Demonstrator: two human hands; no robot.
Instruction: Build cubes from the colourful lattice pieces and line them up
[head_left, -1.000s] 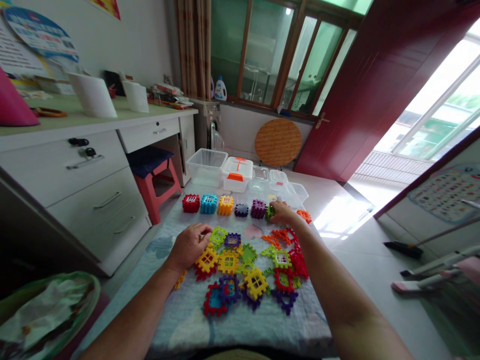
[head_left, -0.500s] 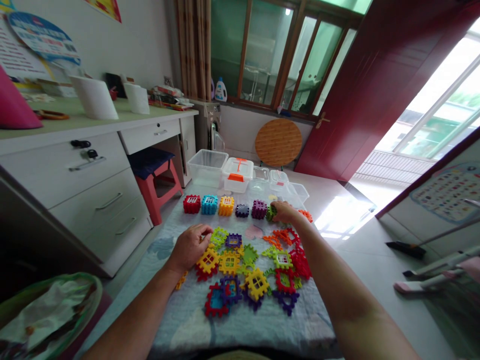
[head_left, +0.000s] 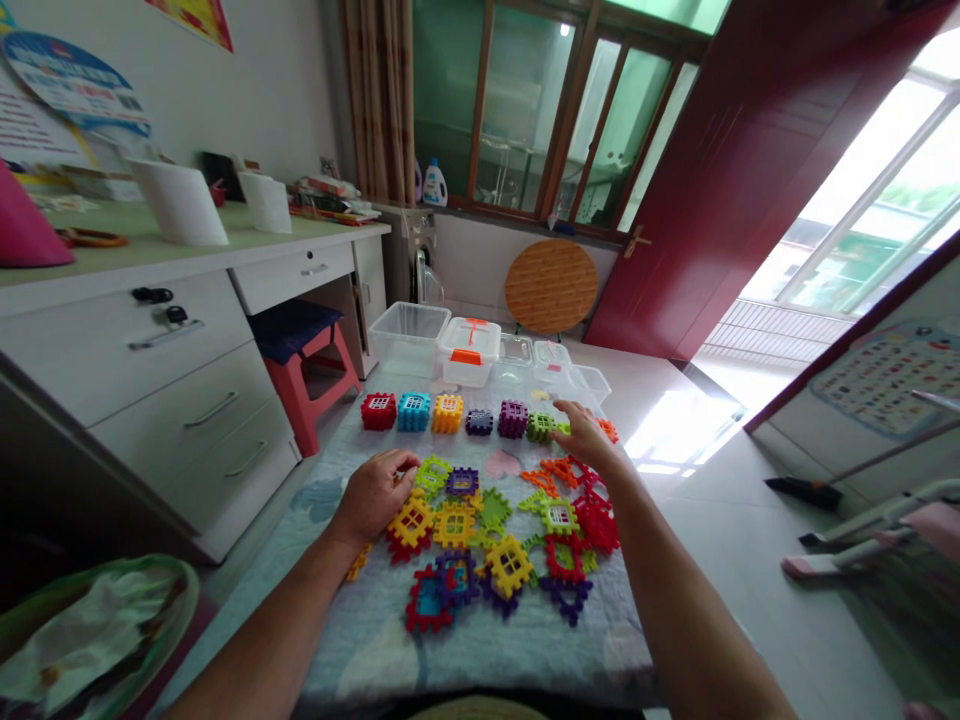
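My right hand is beside the green block stack, its fingers apart, at the right end of a row. That row also has a red stack, a blue stack, a yellow stack, a small dark stack and a purple stack. Near the left edge of the loose pieces rests my left hand, fingers curled beside a lime green piece; whether it grips anything is hidden. Yellow window pieces and a red piece lie in the pile.
Behind the row stand a clear bin, a lidded box with orange latches and smaller clear containers. A red stool and white drawers are at the left. Orange pieces lie at the right.
My right hand has let go of the green stack and moved slightly right, its fingers opening. My left hand stays by the pile. The whole view has shifted slightly.
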